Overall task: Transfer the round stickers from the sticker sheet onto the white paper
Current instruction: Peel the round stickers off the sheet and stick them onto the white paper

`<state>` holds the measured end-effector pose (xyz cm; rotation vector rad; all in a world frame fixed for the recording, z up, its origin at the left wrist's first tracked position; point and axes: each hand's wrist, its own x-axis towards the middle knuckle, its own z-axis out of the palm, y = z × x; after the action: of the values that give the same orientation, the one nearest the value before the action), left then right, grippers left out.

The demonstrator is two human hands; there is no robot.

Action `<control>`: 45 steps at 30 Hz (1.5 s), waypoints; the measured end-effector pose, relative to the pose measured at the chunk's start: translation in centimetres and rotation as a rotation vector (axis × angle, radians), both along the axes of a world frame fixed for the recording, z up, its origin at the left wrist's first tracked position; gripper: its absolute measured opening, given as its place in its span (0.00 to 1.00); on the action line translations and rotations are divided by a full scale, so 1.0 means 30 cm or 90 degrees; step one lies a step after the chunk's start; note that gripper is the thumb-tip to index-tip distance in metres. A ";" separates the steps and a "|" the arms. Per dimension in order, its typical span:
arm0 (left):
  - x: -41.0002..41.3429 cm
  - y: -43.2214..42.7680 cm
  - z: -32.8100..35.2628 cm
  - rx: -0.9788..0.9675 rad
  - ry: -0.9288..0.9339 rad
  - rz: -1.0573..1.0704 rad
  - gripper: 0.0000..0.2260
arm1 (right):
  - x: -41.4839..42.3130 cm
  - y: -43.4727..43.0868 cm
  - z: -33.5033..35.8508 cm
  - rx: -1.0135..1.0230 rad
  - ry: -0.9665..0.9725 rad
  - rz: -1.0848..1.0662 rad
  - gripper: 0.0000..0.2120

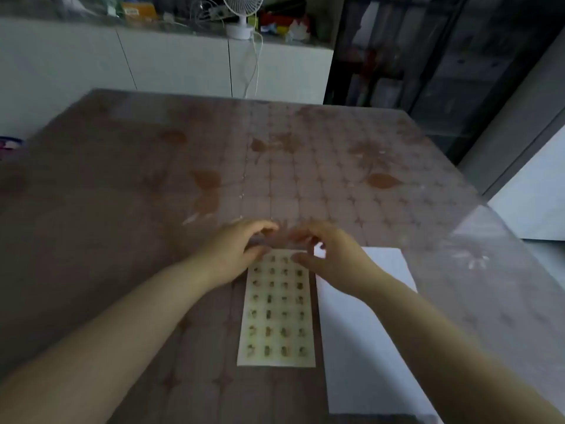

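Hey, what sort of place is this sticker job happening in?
Probably a room in a home: a table with a patterned cover, white cabinets behind it topped with a desk fan and clutter, and a dark glass-fronted cabinet.

The one camera is sitting on the person's head, facing forward and down at the table [128, 228] from close up; the left hand [235, 255] and right hand [336, 261] are showing in the middle; cupboards [171, 62] are standing far off at 12 o'clock.
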<state>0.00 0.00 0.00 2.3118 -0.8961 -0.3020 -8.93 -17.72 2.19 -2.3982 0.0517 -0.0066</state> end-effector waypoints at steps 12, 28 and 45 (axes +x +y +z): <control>-0.049 0.049 -0.054 0.123 -0.240 0.038 0.20 | 0.005 0.044 -0.131 -0.213 -0.123 0.076 0.27; -0.031 0.054 -0.056 0.146 -0.218 0.042 0.20 | 0.051 0.081 -0.131 -0.226 -0.159 0.106 0.23; -0.010 0.077 -0.065 0.055 -0.165 -0.019 0.07 | 0.051 0.082 -0.138 -0.192 -0.157 0.115 0.26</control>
<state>-0.31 2.31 -1.95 2.4569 -1.0627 -0.0546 -7.39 -15.25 -1.96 -2.6743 -0.3002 -0.2417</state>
